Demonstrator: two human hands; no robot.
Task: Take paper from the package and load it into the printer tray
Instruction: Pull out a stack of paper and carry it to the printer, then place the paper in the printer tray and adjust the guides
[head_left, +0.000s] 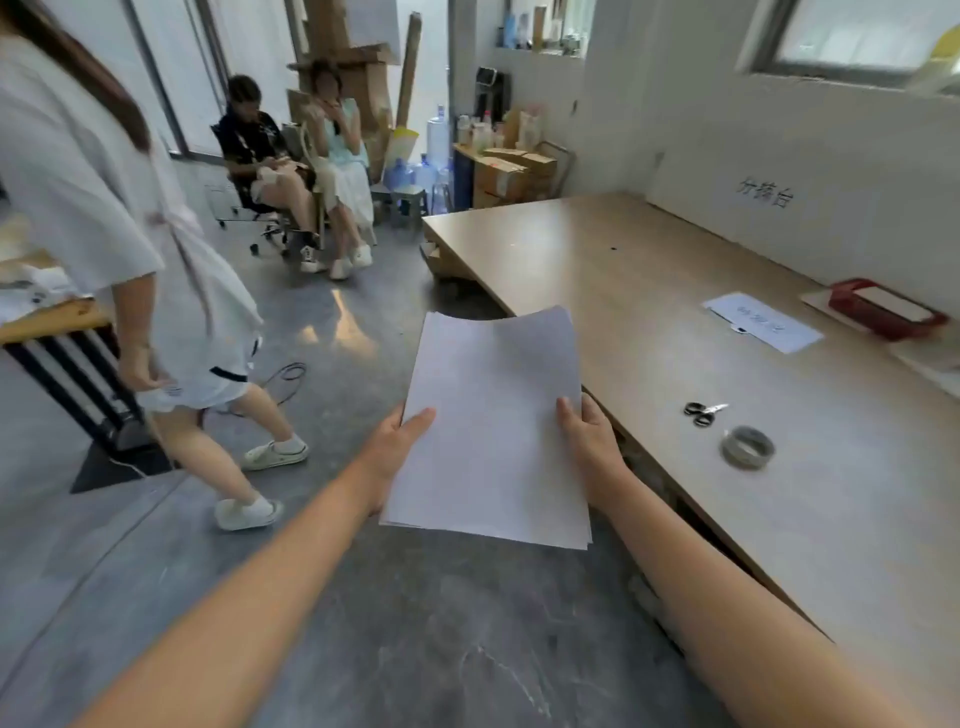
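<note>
I hold a thin stack of white paper (493, 426) in front of me, above the grey floor. My left hand (400, 441) grips its left edge, thumb on top. On the right edge sits my right hand (589, 431), thumb also on top. The sheets lie almost flat, and their far edge curls a little. A red paper package (883, 307) with white sheets inside lies on the table at the far right. No printer or tray is in view.
A long wooden table (649, 291) runs along my right, bearing scissors (704, 413), a tape roll (747, 448) and a printed sheet (763, 322). A person in white (156, 291) stands close on my left. Two people sit on chairs (306, 171) ahead, near boxes and water bottles.
</note>
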